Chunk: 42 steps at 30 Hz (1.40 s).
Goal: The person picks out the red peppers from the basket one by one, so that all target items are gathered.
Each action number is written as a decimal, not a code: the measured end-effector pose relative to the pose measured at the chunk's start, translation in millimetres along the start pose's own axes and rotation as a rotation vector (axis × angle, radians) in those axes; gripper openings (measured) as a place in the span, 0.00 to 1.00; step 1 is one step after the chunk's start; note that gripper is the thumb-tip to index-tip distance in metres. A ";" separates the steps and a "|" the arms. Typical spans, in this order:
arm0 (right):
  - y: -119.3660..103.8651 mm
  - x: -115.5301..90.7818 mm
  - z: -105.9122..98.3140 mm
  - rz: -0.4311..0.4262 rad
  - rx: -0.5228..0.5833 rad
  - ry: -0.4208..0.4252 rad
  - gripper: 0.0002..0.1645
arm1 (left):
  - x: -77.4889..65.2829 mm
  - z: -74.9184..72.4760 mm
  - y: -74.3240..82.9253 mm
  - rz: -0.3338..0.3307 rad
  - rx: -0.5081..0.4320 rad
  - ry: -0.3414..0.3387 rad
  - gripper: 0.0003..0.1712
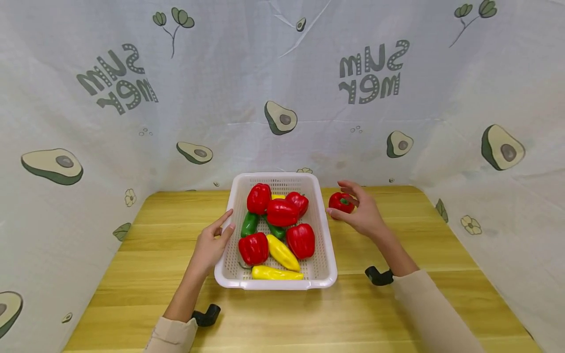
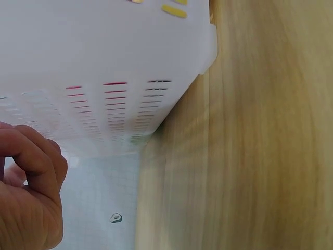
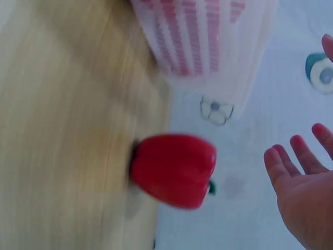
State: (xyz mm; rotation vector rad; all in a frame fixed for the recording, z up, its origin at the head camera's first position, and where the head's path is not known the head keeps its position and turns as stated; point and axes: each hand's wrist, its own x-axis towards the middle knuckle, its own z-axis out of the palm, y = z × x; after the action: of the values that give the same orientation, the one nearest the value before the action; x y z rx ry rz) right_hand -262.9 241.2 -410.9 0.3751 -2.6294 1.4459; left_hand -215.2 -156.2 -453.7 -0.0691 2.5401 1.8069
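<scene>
A white perforated basket (image 1: 328, 264) stands on the table. In it lie several red bell peppers (image 1: 301, 241), green peppers (image 1: 249, 224) and long yellow peppers (image 1: 277, 273). My left hand (image 1: 211, 243) is at the basket's left rim, thumb and index finger apart. In the left wrist view its other fingers are bent beside the basket's outer wall. Right of the basket sits another red bell pepper (image 1: 339, 202) with a green stem, lying on its side. Partly covering it in the head view, my right hand (image 1: 364, 212) has its thumb and fingers spread, without gripping it.
The wooden table (image 1: 145, 274) runs back to a white cloth (image 1: 238, 73) printed with avocados and lettering. Cloth also hangs at both sides. Black wrist mounts (image 1: 378, 276) sit on both arms.
</scene>
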 end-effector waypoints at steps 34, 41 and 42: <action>-66.6 -11.7 109.5 -0.136 0.074 -0.397 0.44 | 3.1 0.6 -2.1 0.010 0.002 0.009 0.29; -73.7 -12.7 116.7 -0.109 0.011 -0.433 0.45 | 1.5 0.3 -0.7 0.001 0.000 0.004 0.30; -75.5 -12.6 117.4 -0.105 0.006 -0.438 0.45 | 1.5 0.5 -0.8 0.000 0.001 0.004 0.29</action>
State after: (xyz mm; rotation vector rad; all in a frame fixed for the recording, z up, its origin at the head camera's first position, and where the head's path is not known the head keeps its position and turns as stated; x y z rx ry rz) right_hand -228.4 105.4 -415.4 0.9103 -2.8718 1.4775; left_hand -216.6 -156.1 -454.7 -0.0724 2.5440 1.8071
